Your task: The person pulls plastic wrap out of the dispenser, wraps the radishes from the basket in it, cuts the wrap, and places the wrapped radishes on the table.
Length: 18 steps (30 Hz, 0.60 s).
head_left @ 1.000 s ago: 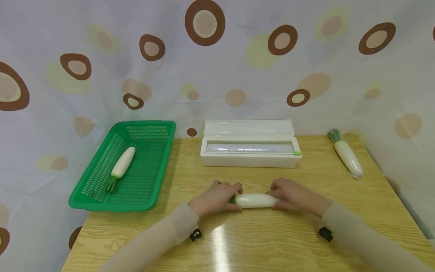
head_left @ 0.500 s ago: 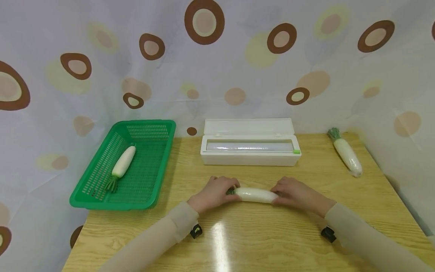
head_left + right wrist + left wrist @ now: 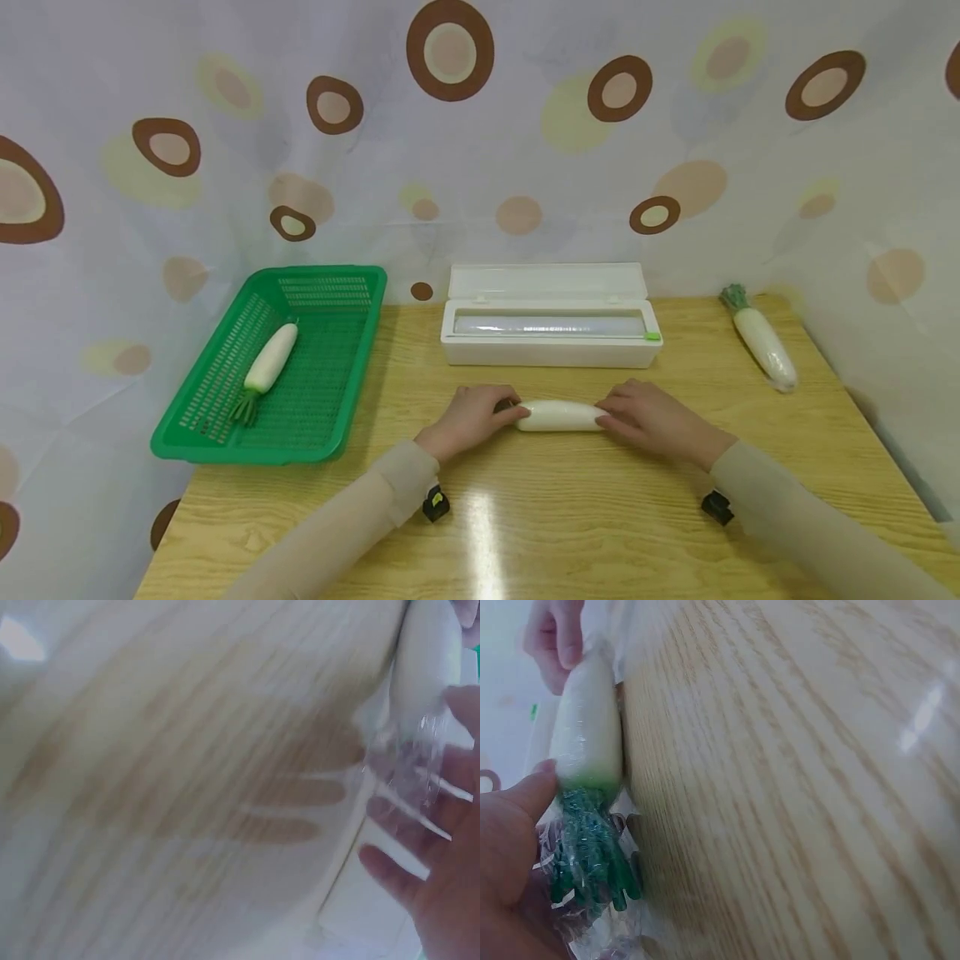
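A white radish (image 3: 561, 416) wrapped in clear plastic film lies crosswise between both hands, in front of the white box. My left hand (image 3: 472, 421) holds its leafy end, the thumb beside the green shoulder in the left wrist view. There the film bunches around the cut green stems (image 3: 592, 851). At the other end my right hand (image 3: 654, 423) grips the tip between thumb and fingers. Loose crinkled film (image 3: 420, 761) sticks out past that tip, over the fingers in the right wrist view.
Behind the hands stands a white box (image 3: 551, 354), lid up, with a roll of cling film (image 3: 551, 324) inside. A green basket (image 3: 352, 392) at left holds an unwrapped radish (image 3: 272, 358). Another wrapped radish (image 3: 763, 343) lies at the back right of the wooden table (image 3: 600, 533).
Both hands have moved the wrapped radish a short way forward, toward the white box. The basket, the box and the other radishes stay where they were.
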Tool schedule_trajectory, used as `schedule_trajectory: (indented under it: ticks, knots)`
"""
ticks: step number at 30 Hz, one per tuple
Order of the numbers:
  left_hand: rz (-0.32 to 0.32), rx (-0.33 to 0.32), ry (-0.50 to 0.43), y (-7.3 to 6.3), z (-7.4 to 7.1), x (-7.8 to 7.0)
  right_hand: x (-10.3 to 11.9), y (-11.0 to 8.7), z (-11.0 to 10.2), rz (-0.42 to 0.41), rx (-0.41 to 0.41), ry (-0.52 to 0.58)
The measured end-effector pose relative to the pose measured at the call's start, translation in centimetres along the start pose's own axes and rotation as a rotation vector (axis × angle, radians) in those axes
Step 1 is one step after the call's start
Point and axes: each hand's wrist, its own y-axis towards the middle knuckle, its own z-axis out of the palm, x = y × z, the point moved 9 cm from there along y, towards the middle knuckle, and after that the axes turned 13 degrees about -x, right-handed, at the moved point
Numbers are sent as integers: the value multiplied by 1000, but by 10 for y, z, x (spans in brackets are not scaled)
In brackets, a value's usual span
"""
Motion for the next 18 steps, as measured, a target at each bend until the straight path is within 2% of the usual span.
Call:
schedule_trajectory:
  ticks: [4,11,18]
  knots:
    - [9,-22,-13,2,-1,0,4,6,4,2,4,-25]
    - [141,-80,8,1,-5,-12,6,11,14,44,68,-2]
    - [183,-80,128,-2,-8,-17,7,15,14,12,65,1]
